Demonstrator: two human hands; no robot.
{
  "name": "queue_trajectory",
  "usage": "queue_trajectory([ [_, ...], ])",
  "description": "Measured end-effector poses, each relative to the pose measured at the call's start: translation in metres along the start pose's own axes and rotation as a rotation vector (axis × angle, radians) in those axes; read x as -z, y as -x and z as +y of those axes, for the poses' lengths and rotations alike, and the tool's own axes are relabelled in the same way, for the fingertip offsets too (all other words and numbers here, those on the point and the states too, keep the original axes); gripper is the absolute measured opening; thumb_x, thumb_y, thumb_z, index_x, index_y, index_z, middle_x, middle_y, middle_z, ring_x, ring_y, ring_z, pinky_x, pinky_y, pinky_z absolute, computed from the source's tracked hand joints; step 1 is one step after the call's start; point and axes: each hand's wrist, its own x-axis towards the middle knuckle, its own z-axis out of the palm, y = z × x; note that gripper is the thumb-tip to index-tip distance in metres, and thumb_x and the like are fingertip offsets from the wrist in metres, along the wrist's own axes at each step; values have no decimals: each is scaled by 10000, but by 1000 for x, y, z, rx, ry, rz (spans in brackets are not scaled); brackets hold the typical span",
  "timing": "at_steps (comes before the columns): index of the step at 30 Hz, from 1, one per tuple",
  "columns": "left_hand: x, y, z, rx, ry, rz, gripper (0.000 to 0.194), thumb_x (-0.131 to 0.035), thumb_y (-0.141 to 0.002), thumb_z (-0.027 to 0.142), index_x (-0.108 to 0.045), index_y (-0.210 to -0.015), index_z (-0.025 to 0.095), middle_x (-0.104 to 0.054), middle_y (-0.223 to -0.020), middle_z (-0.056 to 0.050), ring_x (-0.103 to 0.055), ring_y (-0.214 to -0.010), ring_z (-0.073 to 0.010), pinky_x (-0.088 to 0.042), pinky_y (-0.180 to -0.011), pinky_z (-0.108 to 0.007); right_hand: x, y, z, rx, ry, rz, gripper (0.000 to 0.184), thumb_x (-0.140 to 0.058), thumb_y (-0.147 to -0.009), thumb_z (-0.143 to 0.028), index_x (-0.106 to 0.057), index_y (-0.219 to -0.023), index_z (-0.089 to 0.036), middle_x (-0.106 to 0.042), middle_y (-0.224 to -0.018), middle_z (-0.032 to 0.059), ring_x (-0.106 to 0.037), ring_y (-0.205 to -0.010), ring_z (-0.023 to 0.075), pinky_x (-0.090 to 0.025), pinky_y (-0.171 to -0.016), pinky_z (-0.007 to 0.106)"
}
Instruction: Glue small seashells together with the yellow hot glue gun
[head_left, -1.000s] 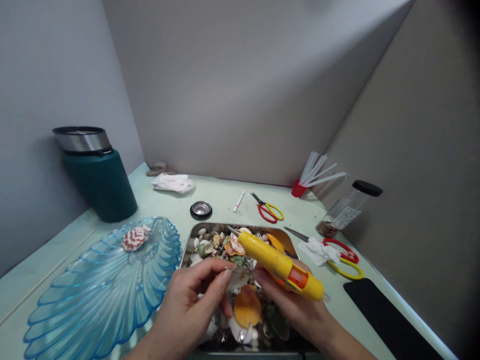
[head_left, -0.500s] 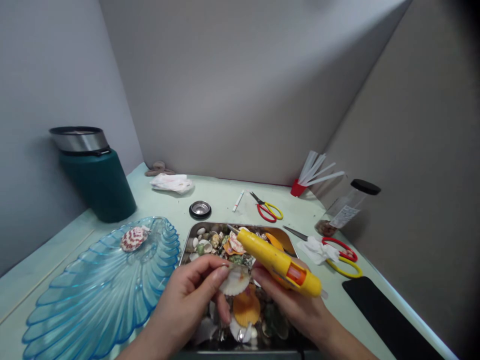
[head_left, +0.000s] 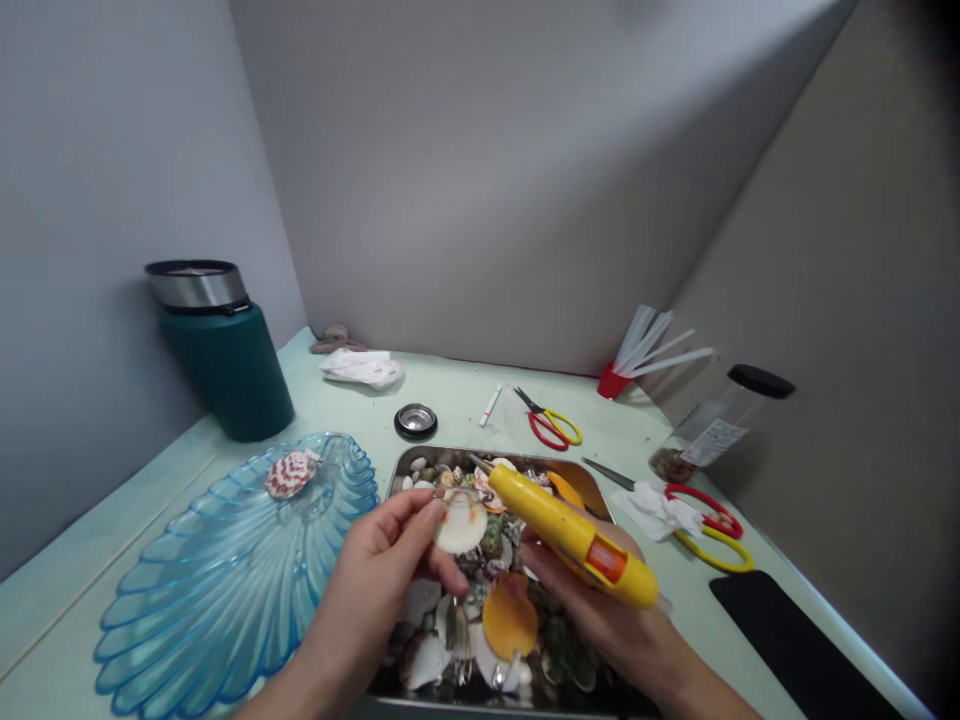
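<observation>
My left hand (head_left: pixel 382 575) pinches a pale scallop shell (head_left: pixel 461 526) between thumb and fingers, held up over a metal tray (head_left: pixel 577 480) full of mixed shells. My right hand (head_left: pixel 600 610) grips a yellow glue gun (head_left: pixel 570 535) with an orange trigger; its nozzle points up and left, just right of the shell and a little apart from it. An orange scallop shell (head_left: pixel 510 627) lies on the pile below the hands.
A blue shell-shaped dish (head_left: pixel 217 570) with a red-speckled shell (head_left: pixel 291 473) sits at the left. Behind are a green jug (head_left: pixel 225 360), a small round lid (head_left: pixel 416 420), red-yellow scissors (head_left: pixel 551 425), a red cup of glue sticks (head_left: pixel 637 355), a jar (head_left: pixel 720 425), and a black phone (head_left: pixel 795 645).
My left hand has lifted the pale shell out of the pile and turned its inside toward me. The glue gun stays in my right hand. The view has shifted a little.
</observation>
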Motion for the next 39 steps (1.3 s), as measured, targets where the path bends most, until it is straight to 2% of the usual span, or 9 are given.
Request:
queue_trajectory([
  [4,1,-1,0,19,59,15,251,-596,-813,364,-557,-954,160,-669,-456,-11,-538,-426,-92,-375,-478,-153,-3,-1,4,52,23,-60,214,-549,-858,-265,-547,-659,-186,-556,-595,-21,-502,-501,109,-394,-496,228],
  [8,-4,2,4,14,80,50,284,-615,-784,369,-533,-964,166,-640,-424,15,-521,-380,-97,-352,-429,-151,-4,1,8,93,43,-132,41,-597,-811,-213,-583,-791,-179,-601,-694,-1,-538,-594,136,-399,-562,246],
  [13,-4,2,4,11,65,36,230,-602,-799,359,-496,-900,182,-636,-428,22,-519,-359,-94,-289,-375,-138,-2,2,8,129,61,-191,28,-571,-810,-195,-570,-788,-179,-592,-680,7,-537,-584,147,-389,-537,253],
  [18,1,0,0,13,60,-5,233,-593,-810,381,-480,-891,193,-656,-439,1,-524,-381,-95,-329,-409,-139,-2,1,9,155,29,-153,52,-587,-794,-184,-589,-845,-178,-639,-735,22,-582,-620,154,-428,-572,249],
  [27,3,-1,-1,-19,35,39,235,-577,-822,400,-475,-907,206,-669,-460,-4,-533,-404,-100,-340,-415,-140,-4,1,13,164,43,-95,68,-596,-810,-225,-595,-853,-173,-649,-734,26,-593,-610,150,-449,-574,248],
  [32,2,-1,-2,-19,37,29,234,-569,-826,406,-495,-898,196,-659,-440,-5,-531,-396,-94,-355,-436,-141,-4,2,11,185,80,-128,97,-591,-797,-226,-591,-871,-164,-644,-746,37,-593,-625,159,-440,-577,256],
  [39,1,-1,-4,-29,59,37,221,-555,-841,405,-512,-871,190,-648,-428,2,-510,-383,-80,-354,-449,-137,-4,2,8,198,107,-185,128,-553,-823,-284,-589,-830,-162,-588,-644,23,-540,-551,151,-378,-520,261],
])
